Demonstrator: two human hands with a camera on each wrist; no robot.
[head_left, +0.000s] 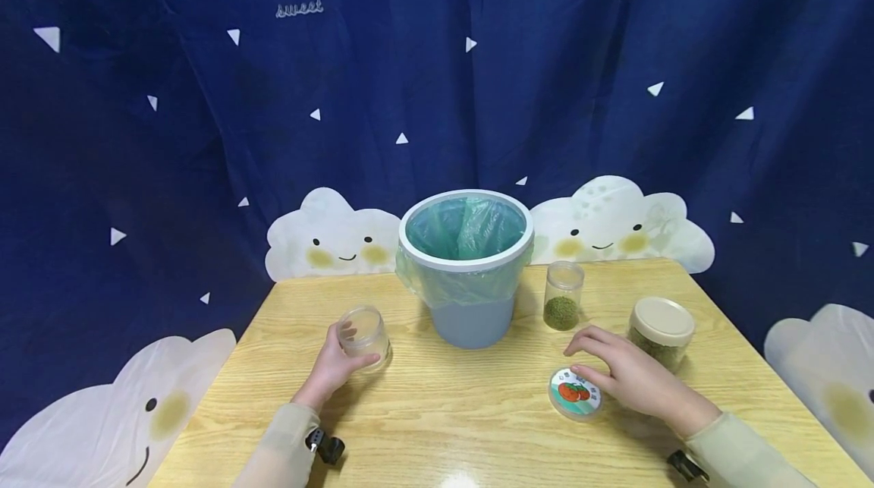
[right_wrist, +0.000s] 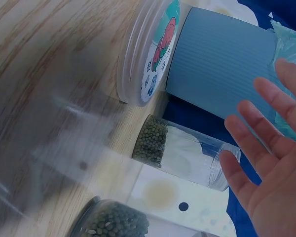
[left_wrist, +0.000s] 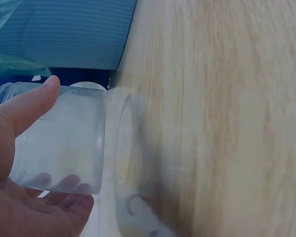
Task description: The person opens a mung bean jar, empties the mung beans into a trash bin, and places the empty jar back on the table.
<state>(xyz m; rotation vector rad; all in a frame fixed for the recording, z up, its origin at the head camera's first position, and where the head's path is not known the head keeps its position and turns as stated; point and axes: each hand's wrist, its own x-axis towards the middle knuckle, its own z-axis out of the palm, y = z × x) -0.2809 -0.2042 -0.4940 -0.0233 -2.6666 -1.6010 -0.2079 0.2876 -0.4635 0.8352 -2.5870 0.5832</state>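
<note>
My left hand (head_left: 341,355) grips a transparent, lidless jar (left_wrist: 64,138) by its side, thumb on one side and fingers round the other. Nothing shows inside the jar, and its base is close over the table. On the right, my right hand (head_left: 624,370) hovers palm down with relaxed, spread fingers, holding nothing. Close under its thumb lies a round lid (head_left: 575,394) with a tomato picture. Beyond the fingers stands an open transparent jar (head_left: 563,312), partly filled with small green beans (right_wrist: 152,140). Just behind the hand is a wider bean jar (head_left: 661,329) with a beige lid.
A blue-grey bin (head_left: 473,321) lined with a green plastic bag (head_left: 478,226) stands at the middle back of the wooden table (head_left: 437,412). Behind the table hangs a dark blue curtain (head_left: 382,78) with white clouds and triangles.
</note>
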